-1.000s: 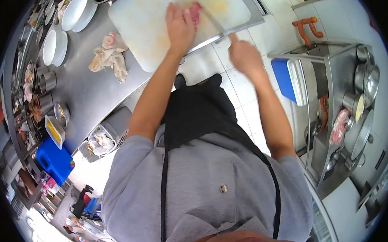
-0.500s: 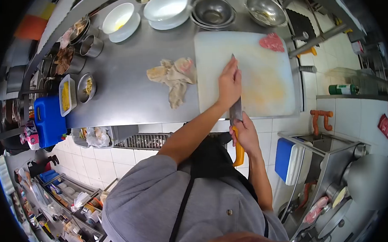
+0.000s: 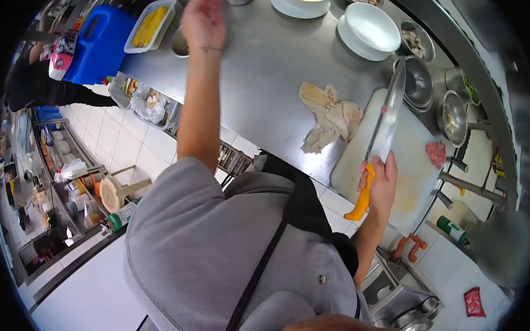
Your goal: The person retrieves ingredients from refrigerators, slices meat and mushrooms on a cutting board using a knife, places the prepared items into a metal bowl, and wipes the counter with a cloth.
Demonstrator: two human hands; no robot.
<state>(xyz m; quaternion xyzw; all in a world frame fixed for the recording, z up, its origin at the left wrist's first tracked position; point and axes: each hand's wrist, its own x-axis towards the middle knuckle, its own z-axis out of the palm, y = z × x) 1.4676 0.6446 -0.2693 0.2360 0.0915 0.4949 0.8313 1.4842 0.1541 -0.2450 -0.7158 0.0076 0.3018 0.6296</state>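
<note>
One right hand (image 3: 381,181) on the knife (image 3: 382,139), the left hand (image 3: 204,23) out over the table

The right hand's fingers are wrapped closely round the yellow handle (image 3: 363,199), with the blade angled up and away from the body. A small pink scrap (image 3: 384,109) clings to the blade. The left hand's fingers run up to the top edge of the view; how far they are open, and whether they hold anything, I cannot tell.

Just beside the left hand is a small metal bowl (image 3: 180,44), partly hidden by it, and near that a white basket (image 3: 139,50) of yellow strips. The knife's tip shows against the stacked metal bowls (image 3: 416,79); I cannot tell whether they touch.

The piece of meat (image 3: 436,154) lies at the right-hand edge of the white cutting board (image 3: 359,161), well apart from both hands. A crumpled cloth (image 3: 329,118) lies on the steel table (image 3: 261,77), beside the board.

I judge the step in hand to be a reach across the table, aside from the cutting, with the knife held off the meat. Going by that, the next move calls for a steady blade, clear of the bowls; any further cut would need the left hand over the meat, fingertips tucked back from the edge.
</note>
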